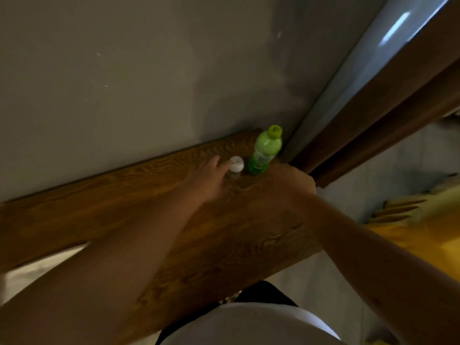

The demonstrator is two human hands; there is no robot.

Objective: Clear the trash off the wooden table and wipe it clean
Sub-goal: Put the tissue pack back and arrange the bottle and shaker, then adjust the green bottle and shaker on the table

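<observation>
A green plastic bottle with a green cap stands upright at the far right end of the wooden table, against the wall. Just left of it stands a small clear container with a white lid. My left hand reaches over the table with its fingers apart, fingertips touching or nearly touching the white lid. My right hand hovers just right of and below the bottle's base, knuckles up; its fingers are curled under and hidden, so I cannot tell whether it holds anything.
A grey wall runs behind the table. A dark wooden door frame stands right of the bottle. Yellow fabric lies on the floor at the right. Light floor tiles show at both sides.
</observation>
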